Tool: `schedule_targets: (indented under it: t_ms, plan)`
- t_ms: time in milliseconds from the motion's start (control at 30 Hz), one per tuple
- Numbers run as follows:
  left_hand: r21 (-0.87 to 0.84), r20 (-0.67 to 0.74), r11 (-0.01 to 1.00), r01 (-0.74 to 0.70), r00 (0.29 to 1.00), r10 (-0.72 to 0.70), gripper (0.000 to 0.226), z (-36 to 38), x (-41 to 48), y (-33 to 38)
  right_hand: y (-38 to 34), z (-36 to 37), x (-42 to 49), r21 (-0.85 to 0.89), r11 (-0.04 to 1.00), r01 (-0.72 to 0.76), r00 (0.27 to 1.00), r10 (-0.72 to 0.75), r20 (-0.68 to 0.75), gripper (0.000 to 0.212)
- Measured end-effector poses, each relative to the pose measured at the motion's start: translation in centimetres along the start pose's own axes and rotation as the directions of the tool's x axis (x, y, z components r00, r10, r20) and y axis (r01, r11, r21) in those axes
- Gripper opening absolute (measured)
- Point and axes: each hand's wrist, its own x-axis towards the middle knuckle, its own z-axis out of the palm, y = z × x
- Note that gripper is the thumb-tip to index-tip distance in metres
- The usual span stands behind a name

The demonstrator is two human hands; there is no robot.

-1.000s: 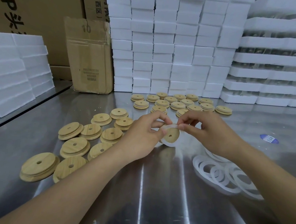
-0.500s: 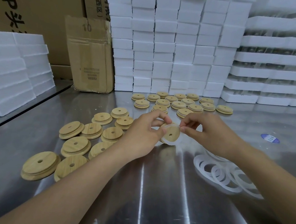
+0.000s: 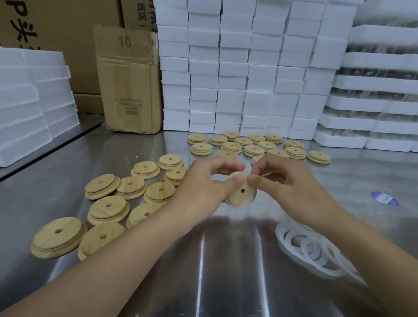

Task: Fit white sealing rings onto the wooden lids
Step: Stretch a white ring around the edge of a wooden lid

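A round wooden lid [image 3: 241,192], pale grain with a small centre hole, is held on edge above the steel counter [image 3: 219,282]. The left hand [image 3: 201,182] grips it, thumb on its face and fingers curled over the top. The right hand [image 3: 290,186] pinches a thin white ring [image 3: 227,202] at the lid's upper rim; the ring shows as a translucent band round the edge.

At 8 o'clock lie bare lids [image 3: 108,208], stepped discs. At 12 o'clock more lids [image 3: 251,146] sit before stacked white foam blocks [image 3: 247,62]. Loose rings [image 3: 312,252], flat and overlapping, lie at 4 o'clock. A creased carton [image 3: 129,83] at 10 o'clock bears "10". A blue oval sticker [image 3: 384,197] lies at 3 o'clock, its print too small to read.
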Motion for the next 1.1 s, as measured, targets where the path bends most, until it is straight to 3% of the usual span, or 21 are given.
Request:
schedule_targets:
  t_ms: [267,533,767,900,1000,1100]
  plan:
    - [-0.119,-0.047,0.993,0.008,0.999,-0.014,0.019,-0.6,0.5,0.4,-0.2,-1.7,0.2,0.004,0.992,-0.127,0.990,0.126,0.067,0.009]
    - [-0.103,-0.080,0.995,0.004,0.997,-0.012,0.022,-0.6,0.2,-0.1,0.2,-0.4,-0.1,0.043,0.980,-0.192,0.977,0.187,0.099,0.021]
    - [-0.058,-0.035,0.997,0.043,0.998,-0.045,0.030,-0.2,0.3,-0.2,0.0,0.1,-0.1,0.162,0.979,-0.124,0.992,0.117,0.051,0.013]
    - [0.024,0.016,0.997,0.071,0.997,-0.071,0.024,-0.1,0.0,-0.6,-0.1,0.3,-0.2,0.120,0.992,-0.048,0.996,0.038,0.083,0.007]
    - [-0.039,0.050,0.994,0.100,0.994,-0.098,0.023,-0.6,0.3,-0.1,-0.2,-0.9,0.0,0.052,0.997,-0.057,0.994,0.052,0.099,0.006]
    - [-0.123,0.053,0.987,0.101,0.994,-0.095,0.024,-1.1,0.6,0.4,-0.3,-1.7,0.2,0.098,0.989,-0.109,0.989,0.099,0.106,0.008]
